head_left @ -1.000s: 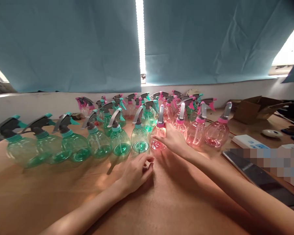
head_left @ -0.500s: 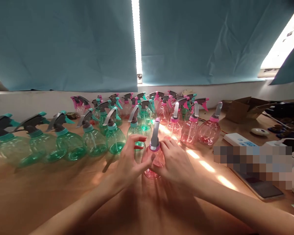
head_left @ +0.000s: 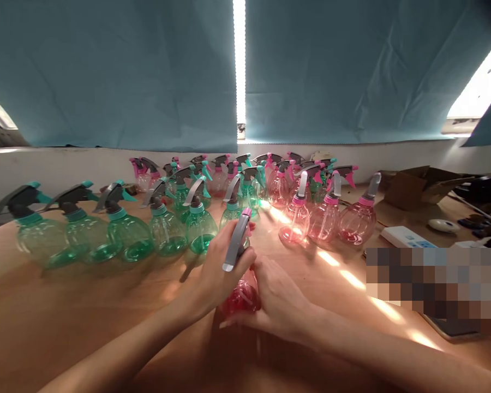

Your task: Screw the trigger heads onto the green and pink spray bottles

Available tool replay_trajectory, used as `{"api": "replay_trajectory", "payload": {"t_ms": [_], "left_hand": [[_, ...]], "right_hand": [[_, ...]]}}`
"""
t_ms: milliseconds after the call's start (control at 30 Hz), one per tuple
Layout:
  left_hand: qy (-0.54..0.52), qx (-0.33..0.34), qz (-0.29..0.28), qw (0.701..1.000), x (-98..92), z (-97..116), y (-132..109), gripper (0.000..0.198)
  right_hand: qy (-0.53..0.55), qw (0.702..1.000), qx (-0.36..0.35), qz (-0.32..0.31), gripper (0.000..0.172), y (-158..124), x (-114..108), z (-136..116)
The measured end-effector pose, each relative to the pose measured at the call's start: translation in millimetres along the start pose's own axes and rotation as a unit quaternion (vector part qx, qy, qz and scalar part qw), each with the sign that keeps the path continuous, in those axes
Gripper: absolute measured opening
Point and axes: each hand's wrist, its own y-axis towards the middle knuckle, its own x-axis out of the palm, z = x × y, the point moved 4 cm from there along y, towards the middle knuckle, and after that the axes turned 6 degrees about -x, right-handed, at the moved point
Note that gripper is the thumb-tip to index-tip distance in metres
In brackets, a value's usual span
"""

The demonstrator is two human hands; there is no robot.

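Observation:
Between my hands is a pink spray bottle (head_left: 242, 297) with a grey trigger head, tilted over the front of the table. My left hand (head_left: 223, 259) is closed around its neck, just under the trigger head. Around the bottle's round body my right hand (head_left: 280, 297) is wrapped, thumb at the bottom and fingers on the far side. Some of the bottle's neck is hidden by my left fingers. Right behind my left hand stands a green spray bottle (head_left: 201, 226), upright.
A row of green spray bottles (head_left: 133, 240) stands on the left of the table (head_left: 106, 327). Several pink spray bottles (head_left: 325, 221) stand right of centre, with more of both colours behind. At the right are a cardboard box (head_left: 417, 188), a power strip (head_left: 407, 237) and a white mouse (head_left: 443, 225).
My left hand, loosely beside the bottle before, is now closed around its neck. The bottle has tipped from upright, and my right hand has slid lower on its body.

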Motion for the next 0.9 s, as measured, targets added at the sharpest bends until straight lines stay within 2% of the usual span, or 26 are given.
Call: {"api": "replay_trajectory", "payload": {"t_ms": [67,233,333,433,600,900], "left_hand": [[0.009,0.012,0.005,1.0,-3.9,-3,3,0.026],[-0.008,0.014,0.005,1.0,-10.2,-10,13,0.024],[-0.016,0.008,-0.002,1.0,-10.0,-14,17,0.025],[-0.024,0.008,-0.014,1.0,-8.1,-16,18,0.026],[-0.041,0.014,-0.022,0.999,-7.4,-17,19,0.028],[-0.024,0.025,-0.034,0.999,-10.0,-17,17,0.025]], "right_hand": [[0.036,0.996,-0.017,-0.08,0.072,2,-4,6],[-0.029,0.987,0.018,-0.155,0.08,-1,-23,40],[-0.049,0.984,0.049,-0.167,0.074,-7,-27,61],[-0.059,0.981,0.054,-0.175,0.071,-14,-22,73],[-0.07,0.981,0.017,-0.181,0.071,-20,-9,77],[-0.059,0.971,0.06,-0.224,0.079,-25,-9,77]]}}
